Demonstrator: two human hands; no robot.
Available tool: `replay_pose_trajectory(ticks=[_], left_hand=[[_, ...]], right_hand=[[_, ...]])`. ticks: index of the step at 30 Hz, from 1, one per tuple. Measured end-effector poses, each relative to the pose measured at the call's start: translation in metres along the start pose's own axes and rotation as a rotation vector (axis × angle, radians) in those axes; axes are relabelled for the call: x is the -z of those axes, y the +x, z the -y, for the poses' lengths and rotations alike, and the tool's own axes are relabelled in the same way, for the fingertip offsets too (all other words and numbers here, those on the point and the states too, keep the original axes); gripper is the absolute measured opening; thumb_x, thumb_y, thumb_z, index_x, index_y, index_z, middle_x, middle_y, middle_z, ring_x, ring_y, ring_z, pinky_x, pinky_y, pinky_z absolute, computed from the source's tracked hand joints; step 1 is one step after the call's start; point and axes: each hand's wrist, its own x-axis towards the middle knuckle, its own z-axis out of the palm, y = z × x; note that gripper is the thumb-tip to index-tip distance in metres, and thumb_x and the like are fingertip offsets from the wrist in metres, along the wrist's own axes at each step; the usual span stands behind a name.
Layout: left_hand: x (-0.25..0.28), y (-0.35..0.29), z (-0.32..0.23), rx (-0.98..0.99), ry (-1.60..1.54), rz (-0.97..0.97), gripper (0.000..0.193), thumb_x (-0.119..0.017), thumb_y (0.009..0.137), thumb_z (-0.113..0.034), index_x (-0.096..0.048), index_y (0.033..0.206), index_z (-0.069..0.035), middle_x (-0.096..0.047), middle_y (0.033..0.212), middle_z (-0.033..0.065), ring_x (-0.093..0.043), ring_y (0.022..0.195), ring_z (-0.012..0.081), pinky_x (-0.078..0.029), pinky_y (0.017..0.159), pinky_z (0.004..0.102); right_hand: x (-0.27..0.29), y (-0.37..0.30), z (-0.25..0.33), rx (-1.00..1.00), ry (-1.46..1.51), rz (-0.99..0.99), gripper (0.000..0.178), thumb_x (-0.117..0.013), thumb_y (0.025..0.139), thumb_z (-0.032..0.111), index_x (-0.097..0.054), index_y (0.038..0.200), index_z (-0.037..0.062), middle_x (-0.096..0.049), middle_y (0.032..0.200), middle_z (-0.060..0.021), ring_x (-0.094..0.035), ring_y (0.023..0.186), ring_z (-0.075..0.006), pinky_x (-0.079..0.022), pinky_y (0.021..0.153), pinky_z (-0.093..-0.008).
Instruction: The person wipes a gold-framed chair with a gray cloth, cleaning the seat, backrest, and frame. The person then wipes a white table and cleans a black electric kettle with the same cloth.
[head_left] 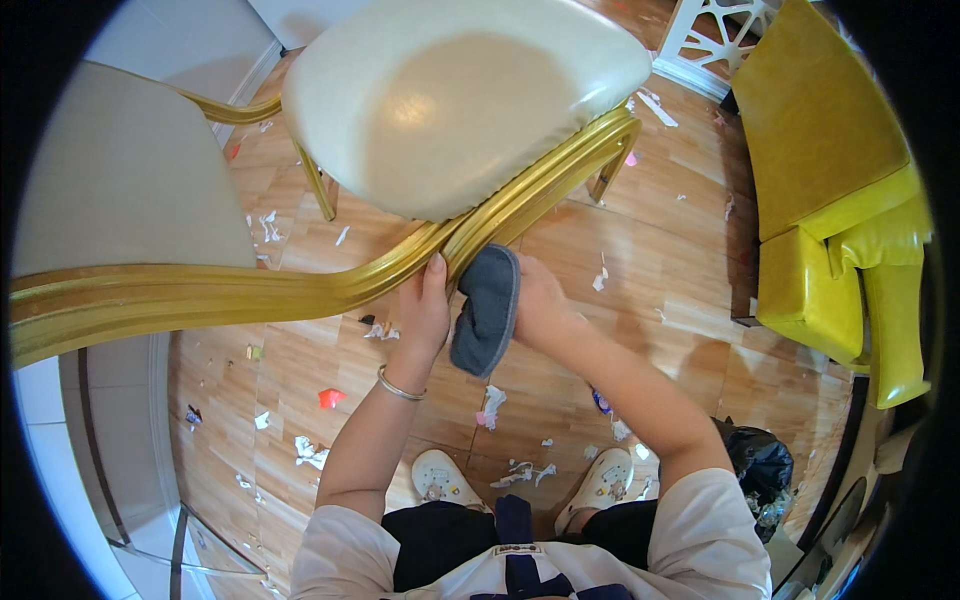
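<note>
A chair with a gold frame (330, 290), a cream seat (460, 110) and a cream backrest (125, 180) stretches across the upper left in front of me. My left hand (427, 310) grips the frame near the bend where backrest and seat meet. Its thumb shows on the near side, while its other fingers are mostly hidden. Just right of it, my right hand (540, 300) holds a dark grey cloth (487, 315), folded in a mitt-like shape, against or close to the gold rail. The cloth covers part of that hand's fingers.
Paper scraps (312, 452) and a red bit (331, 398) litter the wooden floor (660, 290). A yellow armchair (830, 150) stands on the right. A black bag (755, 460) sits at lower right, by my elbow. White openwork panel (715, 45) stands at the back.
</note>
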Motion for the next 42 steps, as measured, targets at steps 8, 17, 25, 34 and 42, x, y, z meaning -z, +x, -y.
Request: replay_pose_trajectory(ticks=[8,17,25,34,42], left_hand=[[-0.005,-0.010,-0.010,-0.006,0.102,0.033,0.045,-0.045,0.103,-0.027,-0.044,0.135,0.005,-0.052,0.132,0.0134,-0.050,0.120,0.0183,-0.038,0.103,0.0312],[-0.001,-0.006,-0.001,0.091,0.070,0.033,0.047,-0.043,0.103,-0.028,-0.041,0.137,0.005,-0.050,0.136,0.0129,-0.047,0.123,0.0189,-0.035,0.106,0.0314],[-0.007,-0.007,-0.020,0.057,-0.024,0.108,0.049,-0.044,0.103,-0.029,-0.040,0.139,0.005,-0.050,0.135,0.0109,-0.046,0.123,0.0175,-0.034,0.106,0.0304],[0.018,-0.039,-0.009,-0.030,0.098,0.133,0.046,-0.042,0.103,-0.022,-0.039,0.139,0.005,-0.046,0.140,0.0142,-0.043,0.128,0.0197,-0.032,0.108,0.0331],[0.017,-0.080,-0.059,-0.411,0.483,0.205,0.050,-0.063,0.089,-0.023,-0.048,0.128,0.003,-0.042,0.137,0.0241,-0.037,0.134,0.0330,-0.029,0.110,0.0408]], right_hand=[[0.087,0.011,-0.087,-0.022,-0.646,-0.281,0.032,-0.064,0.065,0.001,-0.067,0.095,0.0101,-0.067,0.090,-0.0083,-0.059,0.081,-0.0273,-0.052,0.068,-0.0387],[0.085,0.012,-0.060,-0.082,-0.659,-0.202,0.061,-0.067,0.062,0.000,-0.064,0.122,0.0152,-0.055,0.128,-0.0169,-0.060,0.087,-0.0309,-0.052,0.079,-0.0400],[-0.008,0.001,0.027,0.036,-0.139,-0.109,0.058,-0.073,0.056,0.008,-0.063,0.112,0.0005,-0.057,0.125,-0.0109,-0.053,0.092,-0.0312,-0.047,0.082,-0.0399],[0.007,-0.040,0.028,0.164,0.167,0.249,0.050,-0.072,0.059,0.006,-0.061,0.107,-0.0002,-0.062,0.111,-0.0143,-0.058,0.095,-0.0332,-0.050,0.081,-0.0413],[0.024,-0.005,0.074,-0.393,0.742,0.118,0.025,-0.062,0.088,0.011,-0.058,0.110,0.0012,-0.066,0.098,-0.0092,-0.062,0.093,-0.0161,-0.049,0.080,-0.0322]])
